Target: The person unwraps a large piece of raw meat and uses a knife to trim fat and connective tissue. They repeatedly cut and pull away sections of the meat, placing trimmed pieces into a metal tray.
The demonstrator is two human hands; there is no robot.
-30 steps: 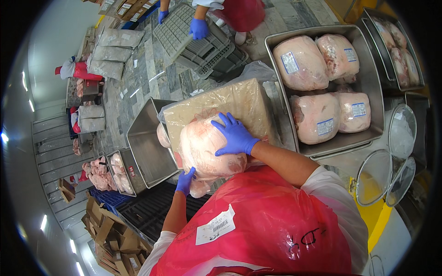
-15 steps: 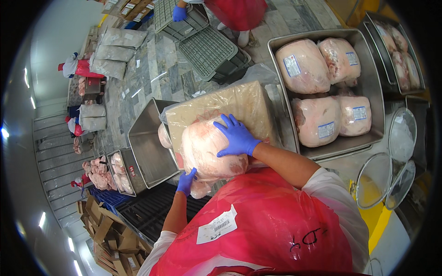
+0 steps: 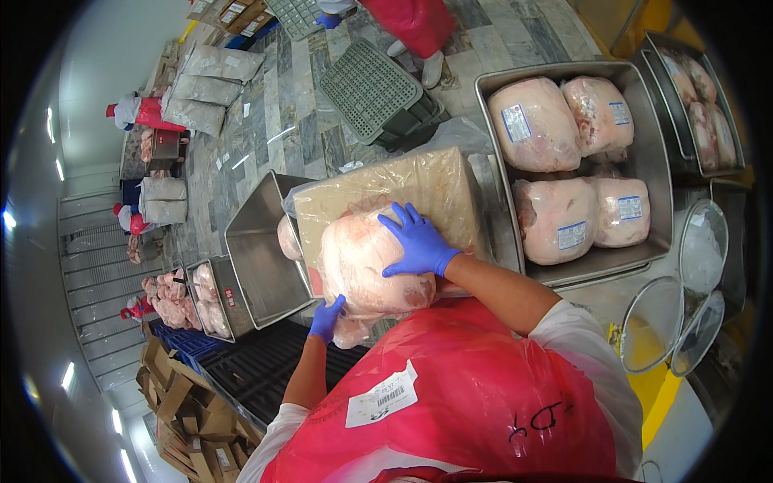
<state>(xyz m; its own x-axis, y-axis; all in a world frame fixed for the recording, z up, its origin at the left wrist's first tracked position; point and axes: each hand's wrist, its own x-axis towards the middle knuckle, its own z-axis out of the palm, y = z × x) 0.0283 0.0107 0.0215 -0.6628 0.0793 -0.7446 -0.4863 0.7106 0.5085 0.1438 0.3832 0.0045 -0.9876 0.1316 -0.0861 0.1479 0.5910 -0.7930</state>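
A large pale piece of meat in clear plastic (image 3: 358, 249) lies on a bagged tan block (image 3: 427, 185) in front of me. My right hand (image 3: 417, 248) rests on the upper right of the meat, blue-gloved fingers spread open. My left hand (image 3: 327, 319), also gloved, is curled closed on the meat's lower left edge. A steel bin (image 3: 256, 235) stands left of the block, with another pale piece (image 3: 287, 237) partly hidden in it. At right, a steel tub (image 3: 515, 267) holds several bagged meat pieces (image 3: 546, 217) with labels.
A co-worker (image 3: 407, 24) stands beyond green crates (image 3: 366, 88). Others (image 3: 145, 113) are at the far left among sacks (image 3: 205, 88). A second tub (image 3: 684, 105) and wire-rimmed round items (image 3: 651, 322) are at right, dark pallets (image 3: 241, 370) and cardboard (image 3: 185, 419) lower left.
The co-worker's gloved hands and the crate they hold have moved up, away from the crate beneath, which now shows. My hands stay on the meat, nearly still; the view has shifted slightly.
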